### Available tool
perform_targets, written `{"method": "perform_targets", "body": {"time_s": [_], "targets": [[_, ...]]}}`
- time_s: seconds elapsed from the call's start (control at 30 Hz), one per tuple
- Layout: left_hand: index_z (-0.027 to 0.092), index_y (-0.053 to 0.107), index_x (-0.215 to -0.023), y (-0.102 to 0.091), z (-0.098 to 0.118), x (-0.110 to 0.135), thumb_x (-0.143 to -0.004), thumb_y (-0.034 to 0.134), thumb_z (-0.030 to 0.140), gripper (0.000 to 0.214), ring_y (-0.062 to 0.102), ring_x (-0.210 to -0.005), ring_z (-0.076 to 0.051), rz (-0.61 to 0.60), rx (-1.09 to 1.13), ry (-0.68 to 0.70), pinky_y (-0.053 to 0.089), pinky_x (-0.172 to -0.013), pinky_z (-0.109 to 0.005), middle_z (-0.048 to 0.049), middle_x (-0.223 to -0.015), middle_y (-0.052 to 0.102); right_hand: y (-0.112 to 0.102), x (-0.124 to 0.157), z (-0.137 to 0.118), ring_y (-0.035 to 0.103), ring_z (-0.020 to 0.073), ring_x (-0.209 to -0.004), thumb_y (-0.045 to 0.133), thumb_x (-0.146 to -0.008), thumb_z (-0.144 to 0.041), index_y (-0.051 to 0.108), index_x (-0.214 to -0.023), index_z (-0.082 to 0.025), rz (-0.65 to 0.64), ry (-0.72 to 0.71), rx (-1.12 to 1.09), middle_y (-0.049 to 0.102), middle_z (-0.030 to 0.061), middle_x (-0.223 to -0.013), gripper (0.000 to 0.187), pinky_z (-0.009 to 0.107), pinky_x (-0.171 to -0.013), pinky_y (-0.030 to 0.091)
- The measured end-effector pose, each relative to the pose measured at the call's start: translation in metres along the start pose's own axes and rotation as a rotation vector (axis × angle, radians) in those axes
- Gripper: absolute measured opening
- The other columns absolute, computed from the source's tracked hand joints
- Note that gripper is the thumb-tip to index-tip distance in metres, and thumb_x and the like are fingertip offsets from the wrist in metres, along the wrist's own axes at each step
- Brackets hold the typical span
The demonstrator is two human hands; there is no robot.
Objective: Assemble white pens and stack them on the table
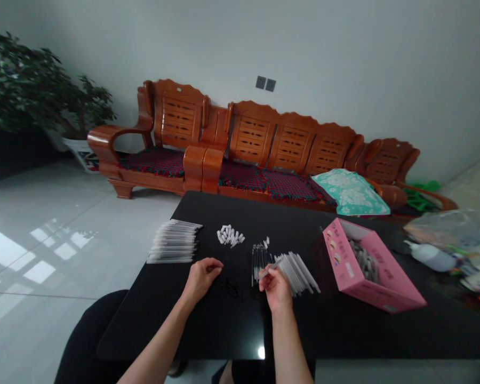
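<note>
My right hand (277, 288) pinches a slim translucent pen barrel (269, 268), above a row of dark pen refills (258, 261) and beside a pile of clear pen barrels (300, 274). My left hand (202, 276) hovers over the table's left part, thumb and fingers drawn together; anything between them is too small to make out. Small black pieces (230, 288) lie between the hands. Farther back is a cluster of short white pieces (230, 236), with a few more white bits (266, 242) by the refills. A neat stack of whitish pens (174, 242) lies at the left edge.
An open pink box (354, 277) with grey-white contents stands at right on the black table (224, 330). Past it lie a white bottle (432, 257) and plastic bags (448, 229). A wooden sofa (252, 133) runs behind; a potted plant (78, 106) stands far left.
</note>
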State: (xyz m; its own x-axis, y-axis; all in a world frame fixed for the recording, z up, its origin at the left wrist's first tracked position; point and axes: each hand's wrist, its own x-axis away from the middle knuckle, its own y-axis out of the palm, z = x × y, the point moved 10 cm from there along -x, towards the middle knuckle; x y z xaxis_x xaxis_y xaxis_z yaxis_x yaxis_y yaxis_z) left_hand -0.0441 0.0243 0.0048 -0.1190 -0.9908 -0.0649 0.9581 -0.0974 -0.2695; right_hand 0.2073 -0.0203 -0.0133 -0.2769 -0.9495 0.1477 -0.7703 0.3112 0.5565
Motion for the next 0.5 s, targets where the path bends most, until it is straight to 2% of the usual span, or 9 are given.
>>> {"method": "perform_targets", "body": {"time_s": [0.1, 0.2, 0.33, 0.5], "targets": [[0.023, 0.075, -0.078, 0.017, 0.009, 0.007, -0.071, 0.064, 0.025, 0.014, 0.061, -0.069, -0.019, -0.079, -0.109, 0.087, 0.043, -0.065, -0.027, -0.0032, -0.076, 0.069, -0.001, 0.001, 0.007, 0.059, 0.0138, -0.040, 0.066, -0.067, -0.024, 0.061, -0.073, -0.015, -0.011, 0.001, 0.054, 0.069, 0.0020, -0.059, 0.012, 0.020, -0.031, 0.043], [0.024, 0.075, -0.080, 0.024, 0.012, 0.008, -0.072, 0.063, 0.024, 0.015, 0.060, -0.067, -0.018, -0.093, -0.157, 0.111, 0.043, -0.064, -0.027, -0.0031, -0.076, 0.068, 0.001, 0.001, 0.013, 0.060, 0.0146, -0.040, 0.066, -0.068, -0.025, 0.060, -0.074, -0.015, -0.027, 0.006, 0.100, 0.069, 0.0030, -0.059, 0.013, 0.020, -0.030, 0.042], [0.023, 0.075, -0.078, 0.020, 0.013, -0.003, -0.073, 0.063, 0.023, 0.013, 0.062, -0.072, -0.020, -0.033, -0.146, 0.107, 0.044, -0.068, -0.028, -0.0037, -0.078, 0.070, 0.002, -0.001, 0.013, 0.061, 0.0149, -0.041, 0.066, -0.068, -0.026, 0.060, -0.075, -0.015, -0.027, 0.007, 0.109, 0.070, 0.0039, -0.060, 0.015, 0.020, -0.031, 0.043], [0.021, 0.074, -0.083, 0.020, 0.022, -0.035, -0.077, 0.060, 0.018, 0.015, 0.063, -0.074, -0.020, 0.063, -0.208, 0.133, 0.046, -0.072, -0.029, -0.0050, -0.082, 0.070, 0.003, 0.000, 0.013, 0.061, 0.0155, -0.039, 0.065, -0.068, -0.027, 0.058, -0.075, -0.014, -0.005, 0.020, 0.144, 0.070, 0.0045, -0.058, 0.016, 0.019, -0.029, 0.041]]}}
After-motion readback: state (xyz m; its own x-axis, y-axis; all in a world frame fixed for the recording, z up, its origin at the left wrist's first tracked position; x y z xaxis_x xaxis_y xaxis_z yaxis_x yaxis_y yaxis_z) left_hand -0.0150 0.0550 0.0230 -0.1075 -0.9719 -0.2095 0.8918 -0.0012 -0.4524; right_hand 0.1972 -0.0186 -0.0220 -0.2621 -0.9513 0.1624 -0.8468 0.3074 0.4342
